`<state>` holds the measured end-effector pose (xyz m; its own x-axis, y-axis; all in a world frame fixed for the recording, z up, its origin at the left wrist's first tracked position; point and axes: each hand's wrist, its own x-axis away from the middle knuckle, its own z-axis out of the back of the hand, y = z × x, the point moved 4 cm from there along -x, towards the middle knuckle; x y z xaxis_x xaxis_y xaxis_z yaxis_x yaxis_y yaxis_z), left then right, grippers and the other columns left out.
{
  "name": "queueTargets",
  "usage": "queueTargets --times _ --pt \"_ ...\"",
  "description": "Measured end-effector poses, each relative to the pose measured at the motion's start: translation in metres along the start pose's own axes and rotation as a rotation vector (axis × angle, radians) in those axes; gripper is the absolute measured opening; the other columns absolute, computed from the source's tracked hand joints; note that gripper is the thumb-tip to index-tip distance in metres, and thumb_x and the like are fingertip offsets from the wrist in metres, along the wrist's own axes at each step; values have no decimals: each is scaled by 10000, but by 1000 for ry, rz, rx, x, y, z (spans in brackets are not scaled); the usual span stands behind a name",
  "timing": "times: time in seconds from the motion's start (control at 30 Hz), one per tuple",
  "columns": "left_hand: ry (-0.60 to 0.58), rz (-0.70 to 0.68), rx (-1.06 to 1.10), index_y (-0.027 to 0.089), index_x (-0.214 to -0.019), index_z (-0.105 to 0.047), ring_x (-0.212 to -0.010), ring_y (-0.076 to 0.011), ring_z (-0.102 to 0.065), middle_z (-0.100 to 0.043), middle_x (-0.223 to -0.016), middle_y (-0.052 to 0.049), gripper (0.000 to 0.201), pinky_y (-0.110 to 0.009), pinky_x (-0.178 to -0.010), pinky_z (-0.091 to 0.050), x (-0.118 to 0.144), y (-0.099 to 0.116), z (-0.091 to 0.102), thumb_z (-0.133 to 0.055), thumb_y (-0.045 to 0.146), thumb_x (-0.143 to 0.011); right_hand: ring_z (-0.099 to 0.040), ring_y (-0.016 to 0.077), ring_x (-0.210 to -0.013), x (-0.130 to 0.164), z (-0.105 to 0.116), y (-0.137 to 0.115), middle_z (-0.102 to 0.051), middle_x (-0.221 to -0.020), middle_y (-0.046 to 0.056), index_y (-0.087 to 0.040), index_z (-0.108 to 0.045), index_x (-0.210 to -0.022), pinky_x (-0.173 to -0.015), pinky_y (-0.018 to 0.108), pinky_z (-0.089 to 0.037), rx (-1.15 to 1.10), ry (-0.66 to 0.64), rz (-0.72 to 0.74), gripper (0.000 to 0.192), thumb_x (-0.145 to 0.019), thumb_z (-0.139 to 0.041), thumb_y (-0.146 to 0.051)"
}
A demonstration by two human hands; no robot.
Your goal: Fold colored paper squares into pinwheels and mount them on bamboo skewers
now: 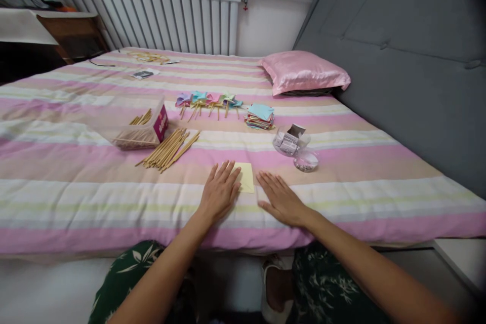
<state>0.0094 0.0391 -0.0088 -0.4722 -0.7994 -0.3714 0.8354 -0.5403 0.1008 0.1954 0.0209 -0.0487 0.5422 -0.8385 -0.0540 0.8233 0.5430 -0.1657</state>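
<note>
Left hand (pixel 219 191) lies flat, fingers spread, covering the edge of a square yellow paper sheet (pixel 246 176) on the striped bedspread (pixel 341 197). Right hand (pixel 280 197) flat just beside the sheet, fingers loosely together. Thin wooden sticks (pixel 169 150) lie bundled nearby.

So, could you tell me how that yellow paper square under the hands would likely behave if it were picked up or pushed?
The yellow paper square looks thin and flat, so it is probably very light and floppy. It lies on the soft striped bedspread, so a push would likely crumple or buckle it rather than slide it. The left hand covers one edge; the right hand rests beside it.
</note>
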Motion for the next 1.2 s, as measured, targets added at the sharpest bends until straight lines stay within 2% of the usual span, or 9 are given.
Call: queueTargets --times 0.1,0.27,0.4,0.47,0.53,0.67,0.83,1.0,1.2 --pt "-17 -26 -18 152 -1302 -466 -1339 -257 -295 -392 -1426 -124 441 -464 -1102 -205 -4 2 -5 -375 323 -906 -79 306 -1392 19 -2 -18 -120 -1500 212 -37 -147 -1434 -1114 497 -133 10 -14 80 949 -781 -407 -674" --pt "-75 -94 -18 151 -1339 -418 -1351 -251 -271 -384 -1431 -127 494 -453 -1106 -199 -3 3 -16 -364 387 -909 -220 338 -1353 31 5 -35 -282 -1451 224 -52 -264 -1399 -1079 526 -208 -52 101 146 938 -722 -535 -643" --pt "-103 -110 -2 186 -1373 -365 -1352 -232 -269 -378 -1437 -107 515 -441 -1096 -227 1 1 -22 -350 419 -914 -569 258 -1004 21 28 -23 -638 -1028 127 -155 -588 -1025 -906 436 -424 -281 411 -36 416 -789 -548 -495" --pt "-112 -106 3 194 -1379 -355 -1351 -229 -273 -371 -1441 -106 522 -438 -1091 -239 3 1 -24 -345 431 -914 -593 225 -898 13 39 -15 -650 -910 94 -173 -593 -927 -835 399 -453 -356 579 -186 243 -860 -478 -376" --pt "-120 -105 9 197 -1378 -357 -1346 -227 -284 -376 -1437 -107 523 -436 -1087 -246 3 1 -24 -337 440 -915 -572 230 -987 3 47 -16 -640 -1016 102 -174 -578 -1023 -883 407 -429 -374 648 -221 257 -888 -431 -336" --pt "-126 -98 26 198 -1362 -387 -1339 -230 -301 -397 -1422 -113 509 -438 -1080 -258 2 1 -23 -336 435 -915 -413 237 -1250 -26 48 -33 -490 -1334 117 -173 -432 -1306 -1037 428 -305 -318 483 -130 451 -913 -353 -381" --pt "-156 -47 17 100 -1377 -349 -1340 -240 -295 -374 -1429 -147 544 -424 -1091 -240 4 -2 -23 -358 356 -896 -161 225 -1389 -55 23 -47 -202 -1507 90 -164 -226 -1432 -1109 452 -149 -221 184 -104 590 -929 -221 -474" --pt "-106 68 -13 37 -1348 -376 -1336 -264 -299 -378 -1411 -203 617 -429 -1091 -225 8 -8 -22 -392 411 -858 -106 241 -1397 -62 0 -40 -155 -1513 112 -118 -193 -1439 -1118 460 -90 -179 46 -183 687 -909 -146 -552" --pt "-138 115 -33 23 -1343 -378 -1319 -289 -328 -395 -1396 -218 688 -448 -1085 -218 9 -10 -21 -400 478 -828 -107 245 -1397 -61 -5 -37 -139 -1511 130 -67 -174 -1437 -1123 449 -78 -175 0 -215 749 -897 -89 -578"
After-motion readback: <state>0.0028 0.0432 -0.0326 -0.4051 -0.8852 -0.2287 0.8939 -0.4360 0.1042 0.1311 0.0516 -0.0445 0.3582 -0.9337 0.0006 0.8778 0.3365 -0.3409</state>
